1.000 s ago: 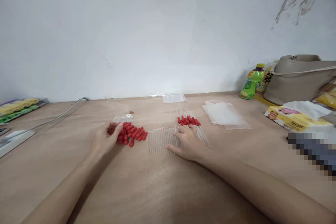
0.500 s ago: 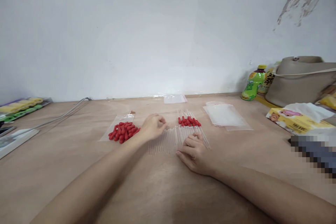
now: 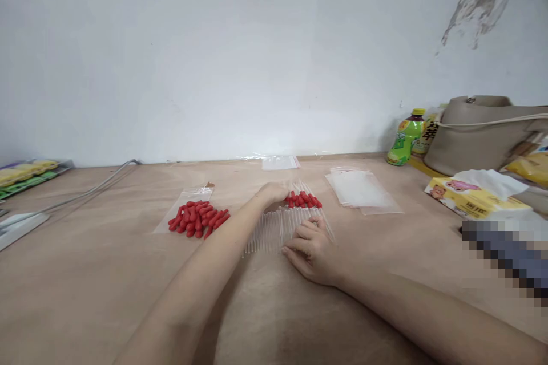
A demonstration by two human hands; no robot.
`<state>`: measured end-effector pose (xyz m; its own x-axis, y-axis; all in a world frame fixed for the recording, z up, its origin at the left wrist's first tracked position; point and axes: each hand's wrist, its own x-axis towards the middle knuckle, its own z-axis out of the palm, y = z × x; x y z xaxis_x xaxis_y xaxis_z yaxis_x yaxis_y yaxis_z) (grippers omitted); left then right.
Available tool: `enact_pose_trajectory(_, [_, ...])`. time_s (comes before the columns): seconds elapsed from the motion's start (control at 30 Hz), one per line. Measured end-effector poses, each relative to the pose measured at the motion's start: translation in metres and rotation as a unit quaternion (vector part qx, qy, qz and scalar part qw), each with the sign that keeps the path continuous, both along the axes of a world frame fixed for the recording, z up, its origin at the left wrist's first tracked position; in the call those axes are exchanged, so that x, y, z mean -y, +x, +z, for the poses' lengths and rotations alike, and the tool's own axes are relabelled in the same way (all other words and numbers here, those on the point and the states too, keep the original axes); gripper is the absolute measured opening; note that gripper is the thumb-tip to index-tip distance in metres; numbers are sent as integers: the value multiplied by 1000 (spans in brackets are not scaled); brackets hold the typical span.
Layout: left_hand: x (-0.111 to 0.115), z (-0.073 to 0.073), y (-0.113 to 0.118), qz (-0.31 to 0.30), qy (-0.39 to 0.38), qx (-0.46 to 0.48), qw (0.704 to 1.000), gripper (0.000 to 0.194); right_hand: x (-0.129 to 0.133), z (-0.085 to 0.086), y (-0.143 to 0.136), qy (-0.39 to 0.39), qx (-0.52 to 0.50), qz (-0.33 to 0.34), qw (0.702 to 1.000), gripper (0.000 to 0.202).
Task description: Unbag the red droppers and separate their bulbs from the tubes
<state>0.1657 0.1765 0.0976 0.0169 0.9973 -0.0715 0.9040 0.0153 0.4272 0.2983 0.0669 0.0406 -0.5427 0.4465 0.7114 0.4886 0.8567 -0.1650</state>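
Observation:
Clear thin tubes (image 3: 269, 231) lie side by side in a row at the middle of the table. My right hand (image 3: 310, 248) rests on their right part with its fingers curled; whether it pinches a tube is too small to tell. Just behind the row, my left hand (image 3: 274, 195) reaches to the left edge of several red rubber bulbs (image 3: 305, 200) fitted on clear tubes; its fingertips are hidden. A loose pile of red bulbs (image 3: 197, 218) sits on a clear plastic bag (image 3: 165, 221), left of my left forearm.
Clear bags (image 3: 362, 189) are stacked at the right, and another bag (image 3: 280, 163) lies by the wall. Farther right stand a green bottle (image 3: 405, 140), a beige bag (image 3: 466, 137), a tissue pack (image 3: 475, 197) and a pixelated dark object (image 3: 505, 256). A cable (image 3: 94, 187) runs at the left.
My left hand has moved right, from the left end of the tube row to the red-bulbed tubes. My right hand stays on the row. The view has shifted slightly.

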Motion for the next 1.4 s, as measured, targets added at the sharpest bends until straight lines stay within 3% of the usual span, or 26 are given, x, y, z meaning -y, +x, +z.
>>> enact_pose_trajectory(0.13, [14, 13, -20, -19, 95, -18, 995, 22, -1, 0, 0, -6, -32, -18, 999, 15])
enact_pose_trajectory(0.27, [54, 17, -52, -75, 207, -40, 975, 15, -5, 1, 1, 11, -93, -27, 995, 28])
enact_pose_trajectory(0.33, [79, 9, -68, -115, 238, -50, 963, 12, -6, 2, 3, 38, -112, -28, 993, 42])
enact_pose_trajectory(0.43, [107, -13, -89, -211, 336, -104, 912, 10, -5, 6, 4, 93, -81, -19, 992, 53])
enact_pose_trajectory(0.6, [122, -47, -98, -260, 471, -81, 839, 4, -6, 11, 1, 123, 26, -32, 992, 51])
enact_pose_trajectory(0.8, [124, -50, -91, -263, 497, -40, 826, 7, -13, 5, 0, 121, 48, -39, 991, 25])
enact_pose_trajectory(1.0, [124, -40, -80, -275, 491, -82, 822, 36, -15, 2, 0, 107, 44, 4, 993, 23])
enact_pose_trajectory(1.4, [118, -47, -72, -333, 500, -62, 797, 25, -14, 0, 0, 109, 48, 22, 993, 26])
